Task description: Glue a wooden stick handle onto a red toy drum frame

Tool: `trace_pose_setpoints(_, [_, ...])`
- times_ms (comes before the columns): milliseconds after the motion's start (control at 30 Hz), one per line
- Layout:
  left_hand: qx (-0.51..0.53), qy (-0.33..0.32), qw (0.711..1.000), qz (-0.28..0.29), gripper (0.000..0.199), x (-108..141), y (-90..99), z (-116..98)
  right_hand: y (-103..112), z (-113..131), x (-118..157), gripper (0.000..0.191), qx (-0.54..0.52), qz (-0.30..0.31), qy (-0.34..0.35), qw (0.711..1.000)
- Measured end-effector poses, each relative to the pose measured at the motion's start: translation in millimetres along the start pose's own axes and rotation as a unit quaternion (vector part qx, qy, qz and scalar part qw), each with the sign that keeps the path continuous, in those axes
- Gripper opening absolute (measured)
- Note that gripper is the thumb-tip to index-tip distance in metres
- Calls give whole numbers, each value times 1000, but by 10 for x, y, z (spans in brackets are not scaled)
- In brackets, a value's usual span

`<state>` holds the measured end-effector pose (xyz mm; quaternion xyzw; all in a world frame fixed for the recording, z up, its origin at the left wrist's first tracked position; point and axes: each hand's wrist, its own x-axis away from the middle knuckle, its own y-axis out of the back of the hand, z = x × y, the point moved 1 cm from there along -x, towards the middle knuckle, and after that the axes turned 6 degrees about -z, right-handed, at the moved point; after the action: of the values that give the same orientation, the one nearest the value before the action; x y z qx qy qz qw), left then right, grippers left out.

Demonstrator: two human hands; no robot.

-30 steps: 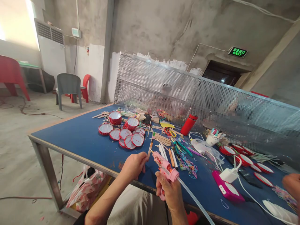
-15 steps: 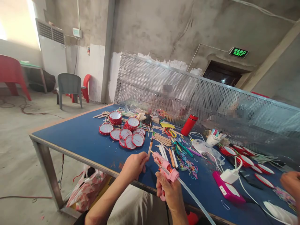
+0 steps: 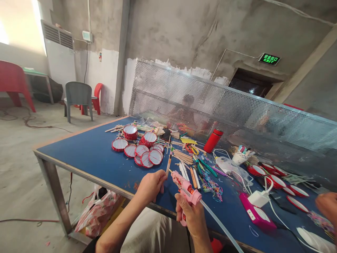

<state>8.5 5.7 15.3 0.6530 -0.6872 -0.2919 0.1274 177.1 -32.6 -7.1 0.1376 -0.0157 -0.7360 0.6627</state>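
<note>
Between the fingers of my left hand [image 3: 153,184] is the lower end of a flat wooden stick [image 3: 169,161], held upright, with coloured bands near its top. My right hand [image 3: 191,212] is wrapped round a pink hot glue gun [image 3: 185,188]. Its nozzle meets the stick, or lies very close to it, just above my left fingers. A long translucent glue stick [image 3: 219,223] runs out of the gun's back end. Beyond my hands lie several round, red-rimmed discs with pale faces [image 3: 142,154], some stacked.
White and orange markers [image 3: 195,178], loose wooden sticks [image 3: 183,156] and coloured loops [image 3: 214,188] lie beyond the glue gun. A red bottle [image 3: 212,140] stands near the perforated metal screen [image 3: 168,88]. A magenta power strip [image 3: 256,212] with cables is at right, near another person's hand [image 3: 328,205].
Almost nothing differs. Both hands keep their hold on the stick and the glue gun, and the view shifts very slightly.
</note>
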Motion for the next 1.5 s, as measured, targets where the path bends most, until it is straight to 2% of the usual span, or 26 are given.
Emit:
trace_pose_setpoints(400, [17,0,1000,-7,28,-9,7,13,-3,51,41,55,6,-10,10,1000])
trace_pose_setpoints(833, [66,13,998,-5,27,-27,-1,64,0,50,8,60,8,17,7,1000])
trace_pose_setpoints(1200, [85,27,996,-12,27,-53,-16,85,3,5,-8,55,-9,17,-1,1000])
trace_pose_setpoints(1500, [51,27,998,-14,27,-82,-16,58,-10,75,87,56,-38,-23,11,999])
